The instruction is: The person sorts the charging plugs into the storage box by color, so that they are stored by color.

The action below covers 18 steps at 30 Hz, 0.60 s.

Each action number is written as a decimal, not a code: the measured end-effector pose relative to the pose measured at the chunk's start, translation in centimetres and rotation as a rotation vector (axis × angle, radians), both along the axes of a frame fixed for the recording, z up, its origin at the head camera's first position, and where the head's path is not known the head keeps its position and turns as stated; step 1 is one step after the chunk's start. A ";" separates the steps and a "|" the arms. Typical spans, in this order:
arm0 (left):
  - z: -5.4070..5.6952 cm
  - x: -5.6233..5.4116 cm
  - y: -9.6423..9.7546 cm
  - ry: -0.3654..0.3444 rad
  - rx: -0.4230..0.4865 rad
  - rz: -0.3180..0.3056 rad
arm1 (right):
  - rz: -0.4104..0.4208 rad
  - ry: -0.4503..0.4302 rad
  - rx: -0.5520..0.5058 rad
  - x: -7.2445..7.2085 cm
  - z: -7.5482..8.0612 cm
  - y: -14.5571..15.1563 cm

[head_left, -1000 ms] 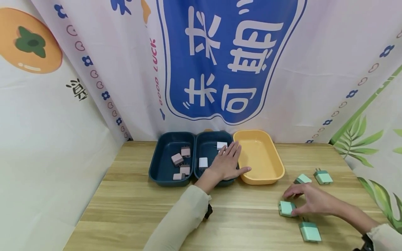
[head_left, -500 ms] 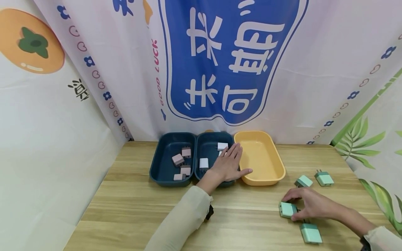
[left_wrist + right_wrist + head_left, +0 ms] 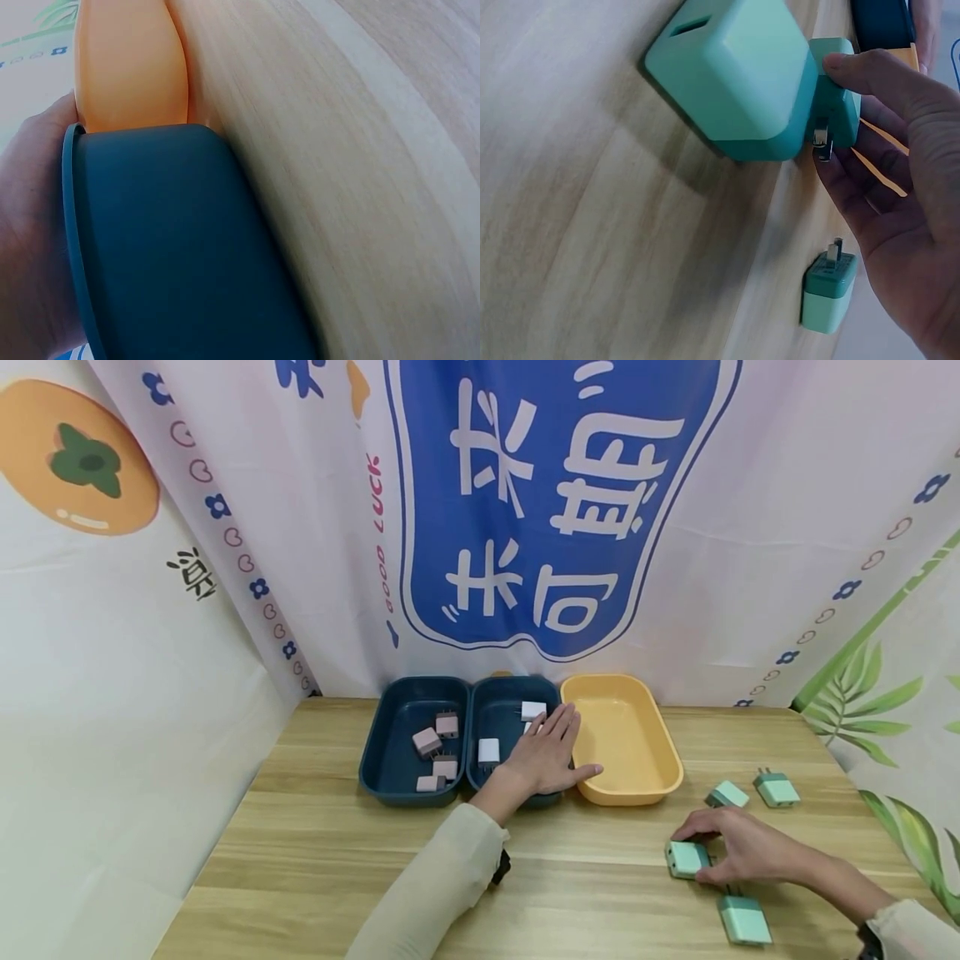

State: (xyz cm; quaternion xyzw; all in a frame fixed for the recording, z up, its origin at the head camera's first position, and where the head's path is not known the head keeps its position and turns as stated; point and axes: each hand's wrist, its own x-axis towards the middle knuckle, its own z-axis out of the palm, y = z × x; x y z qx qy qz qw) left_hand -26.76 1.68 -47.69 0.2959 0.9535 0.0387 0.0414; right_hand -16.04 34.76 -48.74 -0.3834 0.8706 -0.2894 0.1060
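My right hand [image 3: 742,850] pinches a two-tone green plug charger [image 3: 682,858] between thumb and fingers, low over the wooden table. In the right wrist view the thumb lies on one side of this charger [image 3: 841,112], its metal prongs pointing toward the palm side. My left hand [image 3: 542,758] rests with straight fingers across the right part of the middle dark-blue tray [image 3: 501,682], its thumb reaching over the yellow tray's rim [image 3: 626,797]. White chargers [image 3: 488,750] lie in that blue tray, partly hidden by the hand.
Another dark-blue tray [image 3: 371,752] on the left holds several pink chargers [image 3: 427,742]. More green chargers lie around my right hand: one in front [image 3: 745,920], one behind [image 3: 727,794] and one farther right [image 3: 777,789]. A printed curtain [image 3: 337,610] hangs behind the trays.
My right thumb and fingers have closed in on the green charger, which has barely moved. The left hand stays on the tray, and the head view has shifted slightly.
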 end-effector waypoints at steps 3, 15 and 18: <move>-0.1 -0.2 0.1 -0.008 -0.011 -0.002 | 0.000 -0.028 0.001 -0.1 0.4 -0.1; -0.2 -0.4 0.2 -0.016 -0.035 -0.001 | 0.074 -0.005 -0.077 -0.3 2.6 -1.2; -0.1 -0.2 0.2 -0.004 -0.033 -0.003 | 0.094 0.024 -0.099 -0.4 3.2 -1.7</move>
